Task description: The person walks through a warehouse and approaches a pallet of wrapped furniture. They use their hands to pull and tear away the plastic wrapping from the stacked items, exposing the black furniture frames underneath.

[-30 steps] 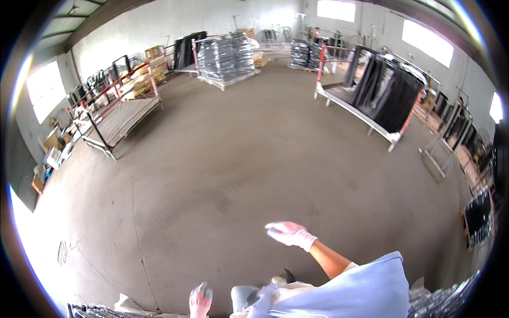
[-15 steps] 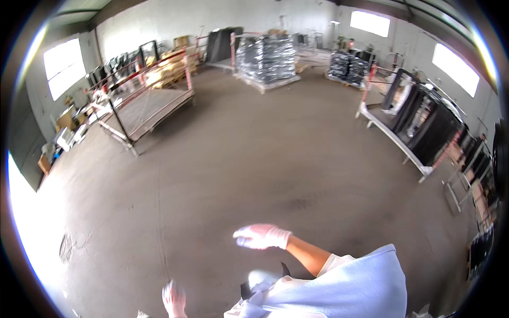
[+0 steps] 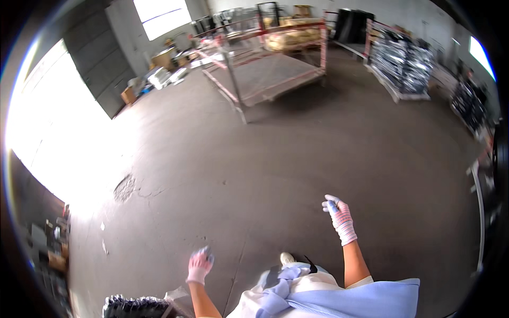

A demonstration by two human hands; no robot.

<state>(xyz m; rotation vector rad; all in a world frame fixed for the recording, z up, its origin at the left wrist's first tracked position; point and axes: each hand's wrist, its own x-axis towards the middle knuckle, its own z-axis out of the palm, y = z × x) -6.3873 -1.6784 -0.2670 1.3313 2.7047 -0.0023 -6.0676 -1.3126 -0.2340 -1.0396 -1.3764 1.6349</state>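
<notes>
My left hand (image 3: 200,265), in a pink-and-white knit glove with grey-blue fingertips, hangs over the floor at lower centre-left. Its fingers look loosely bent and slightly blurred, and nothing shows in them. Farther out to the right, my right hand (image 3: 340,220) wears a striped glove of the same kind, fingers a little apart and holding nothing. Neither hand touches anything. Closest to the left hand is a dark, ridged bundle (image 3: 135,306) with clear wrap beside it, at the lower edge. Light blue cloth (image 3: 360,299) is draped over my clothing.
A low cart with red-and-white rails (image 3: 275,74) stands ahead. Behind it are yellowish bundles (image 3: 297,38). To the right sits a plastic-wrapped pallet load (image 3: 400,63). A bright doorway (image 3: 63,122) opens at left. The concrete floor has a rough broken patch (image 3: 124,188).
My view has turned left, so the cart and wrapped pallet sit farther right. Both hands have shifted right in the picture; my right arm now points more forward. The dark bundle has come into view.
</notes>
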